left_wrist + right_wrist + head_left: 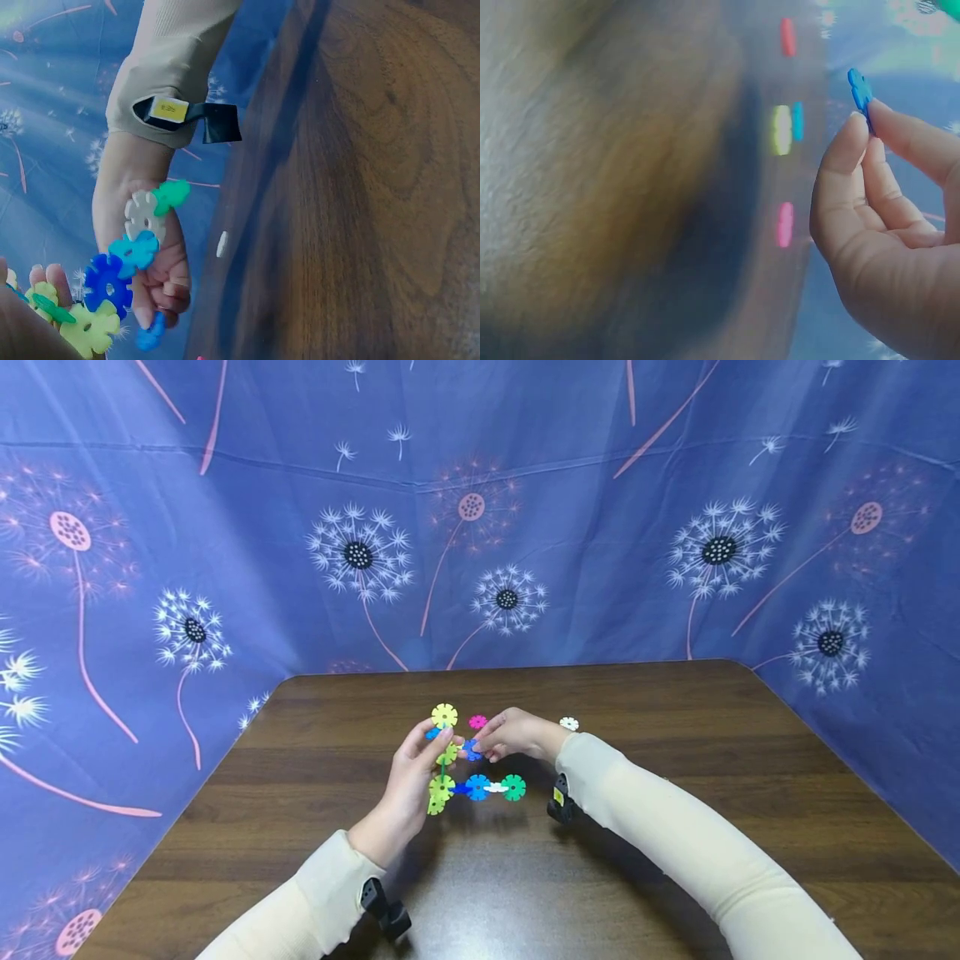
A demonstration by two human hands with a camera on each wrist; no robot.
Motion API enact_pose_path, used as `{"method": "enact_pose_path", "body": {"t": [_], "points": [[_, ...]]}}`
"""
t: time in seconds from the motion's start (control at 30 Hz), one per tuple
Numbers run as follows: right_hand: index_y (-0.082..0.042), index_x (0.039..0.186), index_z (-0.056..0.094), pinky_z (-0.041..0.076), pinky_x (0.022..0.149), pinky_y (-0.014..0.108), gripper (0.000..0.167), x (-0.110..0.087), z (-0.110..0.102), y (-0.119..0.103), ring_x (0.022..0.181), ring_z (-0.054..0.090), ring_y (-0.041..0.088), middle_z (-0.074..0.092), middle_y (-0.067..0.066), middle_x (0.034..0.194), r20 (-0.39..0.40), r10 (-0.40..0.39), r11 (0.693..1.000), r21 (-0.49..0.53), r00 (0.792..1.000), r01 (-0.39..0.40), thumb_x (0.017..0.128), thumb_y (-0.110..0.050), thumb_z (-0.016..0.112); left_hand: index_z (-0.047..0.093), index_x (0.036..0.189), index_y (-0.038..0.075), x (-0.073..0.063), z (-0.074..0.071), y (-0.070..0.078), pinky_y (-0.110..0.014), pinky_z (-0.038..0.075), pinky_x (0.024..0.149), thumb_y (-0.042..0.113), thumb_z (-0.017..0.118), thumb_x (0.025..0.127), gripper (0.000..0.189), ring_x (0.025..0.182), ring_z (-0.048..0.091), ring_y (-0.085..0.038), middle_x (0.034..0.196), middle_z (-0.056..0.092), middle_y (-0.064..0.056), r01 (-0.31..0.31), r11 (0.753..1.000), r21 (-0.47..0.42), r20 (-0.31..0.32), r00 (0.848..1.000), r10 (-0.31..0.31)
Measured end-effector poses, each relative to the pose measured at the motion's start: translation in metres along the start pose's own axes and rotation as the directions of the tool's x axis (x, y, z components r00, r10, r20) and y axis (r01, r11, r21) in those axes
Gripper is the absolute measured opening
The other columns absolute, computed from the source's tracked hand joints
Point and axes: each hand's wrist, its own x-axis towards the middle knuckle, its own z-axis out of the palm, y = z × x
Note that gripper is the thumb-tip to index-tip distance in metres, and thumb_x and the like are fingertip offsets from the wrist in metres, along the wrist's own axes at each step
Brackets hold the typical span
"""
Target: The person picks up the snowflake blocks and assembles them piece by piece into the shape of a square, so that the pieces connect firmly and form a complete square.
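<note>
My left hand (pixel 408 781) grips a chain of flower-shaped interlocking plastic discs by its upper end. In the head view, a yellow-green disc (pixel 441 787) sits at the chain's corner, and a row runs right from it: dark blue (pixel 461 788), lighter blue (pixel 477 787), white (pixel 495 787) and green (pixel 513 787). My right hand (pixel 525 735) pinches a single blue disc (pixel 472 749) between thumb and index finger, just right of the left fingertips. The right wrist view shows this blue disc (pixel 861 91) nearly edge-on, held by its lower rim. The left palm hides part of the chain.
Loose discs lie on the brown wooden table (pixel 300 827) beyond the hands: yellow (pixel 444 716), pink (pixel 477 722) and white (pixel 569 724). A red disc (pixel 787 37) and a light-blue disc (pixel 798 121) show in the right wrist view. A blue dandelion-patterned cloth (pixel 585 527) hangs behind.
</note>
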Motion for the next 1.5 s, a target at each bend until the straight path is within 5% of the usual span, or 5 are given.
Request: {"method": "enact_pose_path", "body": {"t": [0.33, 0.7, 1.1, 1.5], "points": [[0.01, 0.107, 0.059, 0.054, 0.065, 0.023, 0.019, -0.026, -0.012, -0.021, 0.063, 0.06, 0.011, 0.065, 0.005, 0.074, 0.036, -0.033, 0.988, 0.15, 0.999, 0.027, 0.091, 0.0, 0.06, 0.057, 0.101, 0.02, 0.001, 0.007, -0.002, -0.025, 0.048, 0.074, 0.018, 0.059, 0.096, 0.005, 0.07, 0.068, -0.008, 0.088, 0.07, 0.01, -0.01, 0.999, -0.048, -0.047, 0.999, 0.008], [-0.002, 0.092, 0.062, 0.053, 0.064, 0.021, 0.007, -0.046, -0.013, -0.03, 0.063, 0.06, 0.01, 0.065, 0.003, 0.073, 0.054, -0.097, 0.963, 0.259, 0.994, 0.08, 0.094, 0.0, 0.056, 0.055, 0.099, 0.013, 0.004, 0.014, -0.007, -0.022, 0.05, 0.068, 0.015, 0.054, 0.099, 0.003, 0.063, 0.065, -0.011, 0.084, 0.063, 0.003, -0.036, 0.994, -0.1, -0.053, 0.998, 0.031], [-0.005, 0.088, 0.063, 0.054, 0.065, 0.021, 0.009, -0.054, -0.003, -0.033, 0.065, 0.062, 0.01, 0.066, 0.002, 0.072, 0.012, -0.131, 0.95, 0.287, 0.991, 0.122, 0.094, -0.001, 0.057, 0.056, 0.1, 0.011, 0.005, 0.018, -0.008, -0.024, 0.052, 0.074, 0.017, 0.052, 0.1, 0.007, 0.065, 0.065, -0.013, 0.088, 0.059, -0.002, -0.047, 0.993, -0.105, -0.079, 0.996, 0.038], [0.002, 0.102, 0.063, 0.053, 0.064, 0.02, 0.012, -0.056, 0.001, -0.034, 0.065, 0.06, 0.01, 0.065, 0.001, 0.072, 0.005, -0.087, 0.954, 0.287, 0.996, 0.082, 0.093, -0.005, 0.06, 0.06, 0.099, 0.007, 0.003, 0.022, -0.005, -0.022, 0.05, 0.072, 0.014, 0.053, 0.099, 0.01, 0.07, 0.064, -0.013, 0.084, 0.064, 0.002, -0.051, 0.993, -0.102, -0.107, 0.993, 0.04]]}}
